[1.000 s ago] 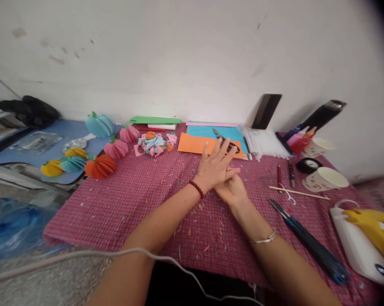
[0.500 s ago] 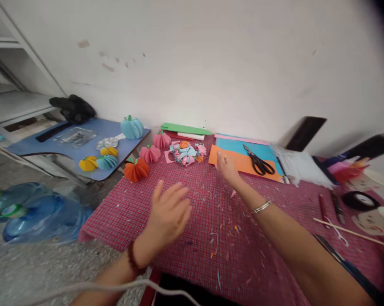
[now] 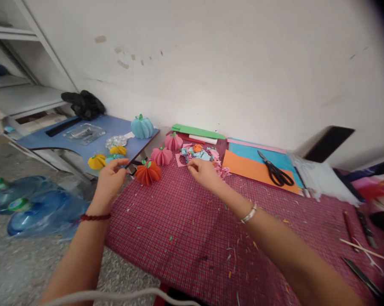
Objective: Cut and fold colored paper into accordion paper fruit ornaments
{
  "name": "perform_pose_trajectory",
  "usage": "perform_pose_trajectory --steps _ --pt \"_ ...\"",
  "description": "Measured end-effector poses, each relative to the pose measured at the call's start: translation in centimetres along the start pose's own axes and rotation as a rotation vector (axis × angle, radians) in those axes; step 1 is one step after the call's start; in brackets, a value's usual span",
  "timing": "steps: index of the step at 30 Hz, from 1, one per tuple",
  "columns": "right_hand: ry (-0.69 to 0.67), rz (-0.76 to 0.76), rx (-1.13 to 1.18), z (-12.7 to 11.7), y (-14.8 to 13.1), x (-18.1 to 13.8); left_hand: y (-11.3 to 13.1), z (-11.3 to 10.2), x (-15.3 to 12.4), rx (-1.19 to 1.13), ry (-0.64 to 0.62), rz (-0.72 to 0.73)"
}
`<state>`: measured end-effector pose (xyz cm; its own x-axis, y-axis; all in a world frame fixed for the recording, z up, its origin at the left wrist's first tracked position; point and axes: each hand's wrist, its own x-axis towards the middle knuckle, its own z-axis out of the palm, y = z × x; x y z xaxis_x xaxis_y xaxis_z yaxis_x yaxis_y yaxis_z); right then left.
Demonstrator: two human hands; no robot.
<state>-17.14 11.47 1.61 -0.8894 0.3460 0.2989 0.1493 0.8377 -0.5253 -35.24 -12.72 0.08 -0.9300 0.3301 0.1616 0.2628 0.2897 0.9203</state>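
At the left edge of the cloth, my left hand point(image 3: 111, 178) is open, its thumb and fingers apart and nothing visible between them. It is just left of an orange paper pumpkin point(image 3: 148, 173) and partly covers a small light-blue paper pumpkin point(image 3: 114, 157) behind it. My right hand point(image 3: 206, 173) is in front of a heap of coloured paper scraps point(image 3: 214, 155), fingers loosely curled with a small gap at the tips. I see nothing held in it. Two pink paper pumpkins point(image 3: 161, 156) stand behind the orange one.
A blue side table point(image 3: 64, 138) bears a large light-blue pumpkin point(image 3: 142, 127) and yellow ones point(image 3: 97, 161). Black scissors point(image 3: 276, 172) lie on orange paper point(image 3: 243, 165). Water bottles point(image 3: 35, 216) are on the floor at left. A knife point(image 3: 360, 274) lies at right.
My left hand has moved left and away, beside the orange pumpkin. My right hand has moved left to the scraps, where more pink pieces now show. The view has shifted slightly.
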Motion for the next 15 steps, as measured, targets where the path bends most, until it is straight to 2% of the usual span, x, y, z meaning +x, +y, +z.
perform_pose_trajectory --steps 5,8,12,15 --pt "0.03 0.067 -0.026 4.7 -1.4 3.8 -0.1 -0.9 1.9 -0.032 -0.338 0.0" --pt "0.047 0.092 -0.048 6.4 -1.5 5.4 -0.2 -0.5 1.5 -0.054 -0.453 0.014" --pt "0.058 0.093 -0.059 7.5 -1.9 6.4 -0.7 0.4 0.5 -0.03 -0.423 0.033" --pt "0.094 0.082 -0.036 7.0 -2.3 6.2 -0.5 0.5 -0.7 -0.033 -0.354 0.051"
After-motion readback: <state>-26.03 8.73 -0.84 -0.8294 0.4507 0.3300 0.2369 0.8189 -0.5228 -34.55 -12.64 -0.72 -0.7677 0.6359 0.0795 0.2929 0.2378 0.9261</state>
